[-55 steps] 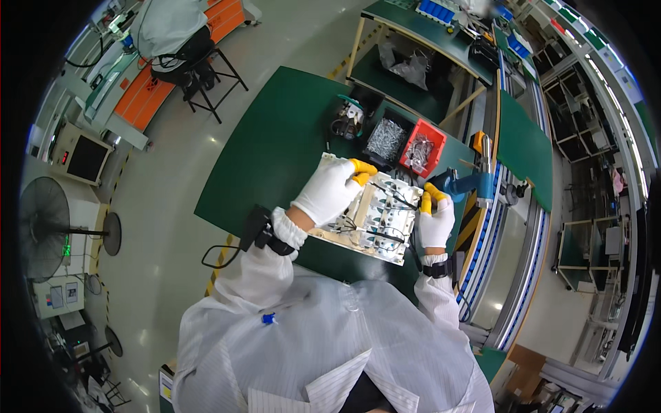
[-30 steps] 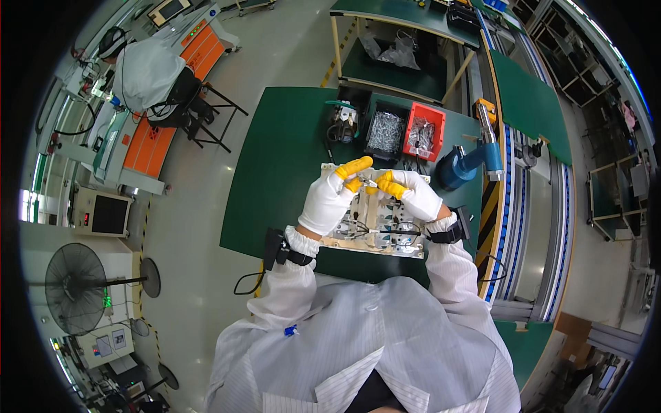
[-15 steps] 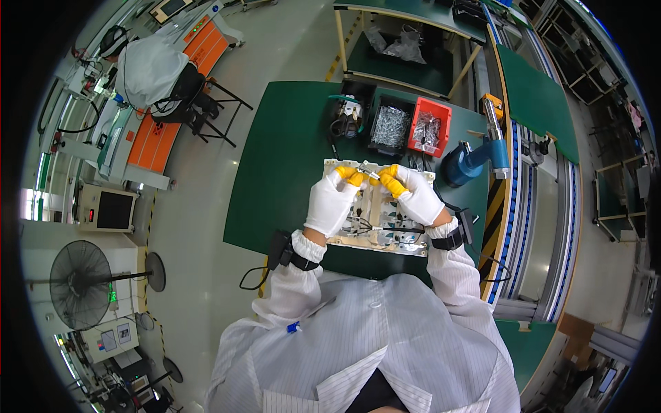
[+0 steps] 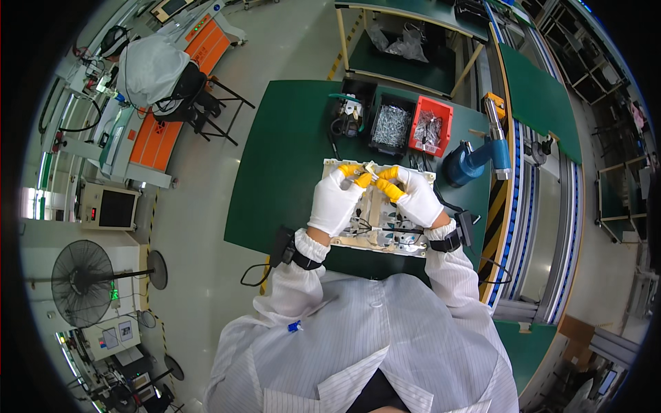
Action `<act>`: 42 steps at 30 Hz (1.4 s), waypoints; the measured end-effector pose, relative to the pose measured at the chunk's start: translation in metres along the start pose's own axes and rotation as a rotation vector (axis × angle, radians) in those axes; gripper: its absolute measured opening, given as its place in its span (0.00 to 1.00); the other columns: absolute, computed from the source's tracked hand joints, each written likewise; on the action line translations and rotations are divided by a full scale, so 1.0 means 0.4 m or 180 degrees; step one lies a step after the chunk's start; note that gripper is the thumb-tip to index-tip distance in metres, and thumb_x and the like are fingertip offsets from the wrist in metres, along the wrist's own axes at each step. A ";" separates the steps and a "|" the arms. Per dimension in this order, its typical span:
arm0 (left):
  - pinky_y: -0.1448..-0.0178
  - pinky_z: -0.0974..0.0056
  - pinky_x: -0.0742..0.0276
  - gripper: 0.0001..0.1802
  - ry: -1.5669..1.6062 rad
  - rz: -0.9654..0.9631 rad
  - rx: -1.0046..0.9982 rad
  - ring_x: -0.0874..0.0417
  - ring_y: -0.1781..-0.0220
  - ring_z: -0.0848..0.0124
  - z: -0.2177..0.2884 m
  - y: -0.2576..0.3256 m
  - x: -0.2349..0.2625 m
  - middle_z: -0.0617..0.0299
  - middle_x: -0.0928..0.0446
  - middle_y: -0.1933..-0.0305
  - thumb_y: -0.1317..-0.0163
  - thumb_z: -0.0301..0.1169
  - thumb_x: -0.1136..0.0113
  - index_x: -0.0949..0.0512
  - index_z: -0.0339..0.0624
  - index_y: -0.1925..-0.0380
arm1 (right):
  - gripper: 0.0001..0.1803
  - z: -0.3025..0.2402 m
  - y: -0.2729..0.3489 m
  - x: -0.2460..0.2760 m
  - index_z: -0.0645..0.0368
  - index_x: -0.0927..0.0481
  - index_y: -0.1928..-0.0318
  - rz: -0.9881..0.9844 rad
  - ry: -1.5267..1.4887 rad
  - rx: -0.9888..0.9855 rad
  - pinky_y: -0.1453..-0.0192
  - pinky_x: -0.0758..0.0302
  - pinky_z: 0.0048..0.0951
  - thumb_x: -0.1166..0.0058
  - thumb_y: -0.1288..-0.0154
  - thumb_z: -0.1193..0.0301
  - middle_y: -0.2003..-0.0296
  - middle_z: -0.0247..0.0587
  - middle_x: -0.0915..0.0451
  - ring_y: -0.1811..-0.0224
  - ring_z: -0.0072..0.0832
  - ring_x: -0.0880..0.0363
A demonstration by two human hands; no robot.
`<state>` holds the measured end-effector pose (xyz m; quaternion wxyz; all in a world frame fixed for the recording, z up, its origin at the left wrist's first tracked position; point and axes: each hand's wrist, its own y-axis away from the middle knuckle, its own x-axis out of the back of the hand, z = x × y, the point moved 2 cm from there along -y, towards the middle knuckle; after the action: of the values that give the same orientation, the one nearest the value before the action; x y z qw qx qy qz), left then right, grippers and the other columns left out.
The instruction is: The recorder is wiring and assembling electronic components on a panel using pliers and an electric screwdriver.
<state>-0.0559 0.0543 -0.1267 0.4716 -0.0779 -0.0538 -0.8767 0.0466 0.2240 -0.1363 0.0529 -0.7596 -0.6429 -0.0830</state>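
A cream-white plastic panel (image 4: 375, 243) lies on the green tabletop in front of me, with dark wires and small parts inside it. Over its far edge, a small pale part (image 4: 370, 168) is pinched between my two hands; its exact kind is too small to make out. My left hand (image 4: 335, 204), in a white glove with yellow fingertips, closes on it from the left. From the right, my similarly gloved right hand (image 4: 417, 199) grips it with thumb and fingers. The fingers partly cover the part.
Beyond the panel stand a black bin of screws (image 4: 391, 126), a red bin of small metal parts (image 4: 446, 120) and a black holder with hand tools (image 4: 348, 118). A blue power tool (image 4: 468, 165) rests at the right. A person (image 4: 151, 72) sits at a machine far left.
The fingertips have shifted and the small part has turned between them, from lying slanted to standing more upright. My left hand has moved slightly right.
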 end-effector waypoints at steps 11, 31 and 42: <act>0.48 0.69 0.20 0.16 -0.0200 -0.0216 -0.0057 0.14 0.54 0.73 0.008 0.009 0.017 0.59 0.14 0.56 0.32 0.28 0.33 0.19 0.30 0.49 | 0.10 -0.013 0.006 -0.006 0.64 0.18 0.50 0.0176 -0.0320 -0.0155 0.55 0.25 0.23 0.47 0.23 0.72 0.62 0.34 0.18 0.62 0.20 0.23; 0.46 0.66 0.18 0.14 -0.0669 -0.0367 -0.0261 0.14 0.52 0.71 -0.007 -0.015 0.013 0.56 0.14 0.53 0.33 0.25 0.35 0.18 0.32 0.48 | 0.11 -0.009 0.011 -0.004 0.64 0.19 0.51 -0.0003 -0.0473 -0.0080 0.58 0.24 0.22 0.49 0.21 0.69 0.65 0.31 0.17 0.65 0.18 0.22; 0.54 0.66 0.17 0.13 -0.0670 -0.0008 -0.0150 0.11 0.58 0.68 0.041 -0.007 0.005 0.55 0.12 0.60 0.34 0.28 0.34 0.16 0.30 0.54 | 0.10 -0.009 0.008 -0.014 0.64 0.20 0.49 0.0520 -0.0599 0.0081 0.54 0.20 0.21 0.41 0.25 0.71 0.56 0.37 0.16 0.61 0.19 0.19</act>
<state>-0.0579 0.0571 -0.1101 0.4603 -0.1805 -0.0825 -0.8653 0.0485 0.2174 -0.1338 0.0085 -0.8131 -0.5820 0.0014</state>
